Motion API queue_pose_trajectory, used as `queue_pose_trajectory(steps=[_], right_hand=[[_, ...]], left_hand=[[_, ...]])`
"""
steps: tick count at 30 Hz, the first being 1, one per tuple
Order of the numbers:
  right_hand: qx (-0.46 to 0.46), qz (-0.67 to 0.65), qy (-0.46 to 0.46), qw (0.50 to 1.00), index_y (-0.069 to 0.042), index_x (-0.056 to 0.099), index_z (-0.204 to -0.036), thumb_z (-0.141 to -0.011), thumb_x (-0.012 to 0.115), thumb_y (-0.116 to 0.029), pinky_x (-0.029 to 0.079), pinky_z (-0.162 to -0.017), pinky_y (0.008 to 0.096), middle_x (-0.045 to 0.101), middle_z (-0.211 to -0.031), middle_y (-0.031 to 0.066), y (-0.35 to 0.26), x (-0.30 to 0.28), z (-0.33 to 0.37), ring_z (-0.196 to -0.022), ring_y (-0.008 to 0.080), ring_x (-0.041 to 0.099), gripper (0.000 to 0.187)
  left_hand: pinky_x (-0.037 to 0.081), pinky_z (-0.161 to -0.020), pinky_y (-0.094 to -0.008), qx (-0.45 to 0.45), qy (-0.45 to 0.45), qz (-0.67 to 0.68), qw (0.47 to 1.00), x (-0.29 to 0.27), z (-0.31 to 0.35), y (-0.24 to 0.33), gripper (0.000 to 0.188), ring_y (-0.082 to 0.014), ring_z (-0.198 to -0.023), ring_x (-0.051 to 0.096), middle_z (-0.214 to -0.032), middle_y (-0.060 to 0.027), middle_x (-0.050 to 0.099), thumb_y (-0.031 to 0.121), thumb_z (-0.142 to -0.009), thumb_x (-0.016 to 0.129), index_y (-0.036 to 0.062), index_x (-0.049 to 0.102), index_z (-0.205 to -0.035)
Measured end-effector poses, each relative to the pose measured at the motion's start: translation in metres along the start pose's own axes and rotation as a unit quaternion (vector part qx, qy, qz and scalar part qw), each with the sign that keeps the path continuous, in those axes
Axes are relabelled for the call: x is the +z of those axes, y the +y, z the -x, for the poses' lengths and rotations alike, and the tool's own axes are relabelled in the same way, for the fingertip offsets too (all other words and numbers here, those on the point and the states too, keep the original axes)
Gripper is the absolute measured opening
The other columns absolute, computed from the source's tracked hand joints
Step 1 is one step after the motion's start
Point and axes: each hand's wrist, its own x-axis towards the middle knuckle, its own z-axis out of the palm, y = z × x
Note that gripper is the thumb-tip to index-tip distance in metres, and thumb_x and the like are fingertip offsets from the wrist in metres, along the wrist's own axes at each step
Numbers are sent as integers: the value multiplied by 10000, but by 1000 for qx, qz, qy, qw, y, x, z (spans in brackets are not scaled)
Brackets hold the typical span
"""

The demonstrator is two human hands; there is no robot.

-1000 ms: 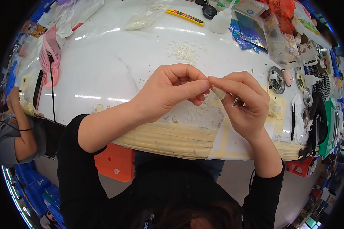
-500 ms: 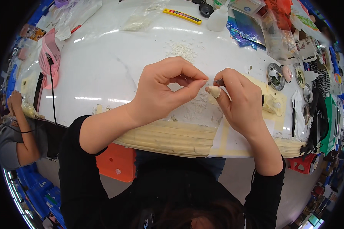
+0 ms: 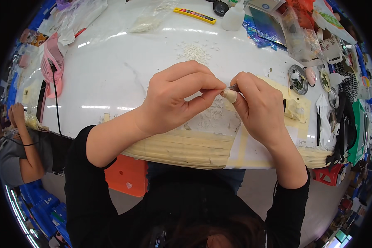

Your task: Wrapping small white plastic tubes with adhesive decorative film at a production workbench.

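Above the white table, my left hand [image 3: 182, 93] pinches thumb and forefinger together; whatever sits between the tips is too small to make out. Right beside those fingertips, my right hand [image 3: 258, 103] is closed on a small dark metal piece [image 3: 234, 87], mostly hidden by the fingers. Pale tape [image 3: 230, 96] wraps the right thumb. The fingertips of both hands nearly meet, and I cannot tell whether they touch. Beyond the hands lies a loose heap of tiny white bits [image 3: 195, 53]. More white bits [image 3: 213, 116] are scattered beneath the hands.
Tape covers the table's front edge [image 3: 177, 151]. At the back are a yellow cutter knife [image 3: 194, 15] and a white squeeze bottle [image 3: 234, 18]. Round metal tins [image 3: 298, 79] stand to the right. A cable [image 3: 56, 103] hangs over the left edge, near another person's arm [image 3: 24, 136].
My right fingertips have closed in on the left ones, narrowing the gap between them. The left hand's other fingers have straightened slightly over the pinch. The view has shifted a little.
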Motion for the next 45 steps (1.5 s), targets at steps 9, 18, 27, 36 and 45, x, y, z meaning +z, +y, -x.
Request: queue_pose_trajectory(steps=[9, 18, 27, 36, 45], right_hand=[[1, -2, -4, 1000, -53, 532, -852, -864, 678, -167, 422, -524, 359, 546, -722, 79, -1, -1, 0, -611, 273, 555, 186], [-15, 29, 7, 999, -114, 529, -806, -804, 685, -147, 424, -477, 348, 490, -648, 30, 2, -1, -1, -593, 221, 562, 159], [-25, 39, 10, 999, -117, 533, -793, -791, 701, -160, 414, -466, 345, 486, -640, 23, 0, -2, -1, -573, 211, 553, 173], [-21, 34, 23, 999, -99, 506, -793, -827, 707, -249, 409, -465, 336, 487, -645, 30, 3, 1, -1, -569, 218, 543, 254], [-27, 41, 4, 999, -100, 509, -790, -821, 689, -186, 424, -477, 351, 494, -655, 33, 3, 1, -1, -589, 223, 560, 202]], left_hand=[[522, -617, -259, 41, -5, -33, 999, -1, -1, -3, 229, -183, -759, 658, -872, -77, 683, -95, -721, 730, 16, 714, -920], [511, -591, -266, 49, -18, -57, 997, -3, -3, -4, 225, -179, -732, 643, -849, -75, 675, -103, -715, 723, 17, 707, -905], [506, -597, -248, 0, -31, -12, 999, -5, -4, 1, 203, -148, -710, 637, -834, -78, 666, -107, -733, 705, 10, 703, -900], [502, -593, -243, 14, -33, -16, 999, -5, -3, -2, 210, -147, -692, 626, -829, -73, 660, -102, -724, 712, 13, 704, -899], [504, -572, -261, 41, -48, -58, 996, -5, -4, -3, 231, -172, -706, 628, -823, -67, 659, -103, -696, 727, 25, 688, -885]])
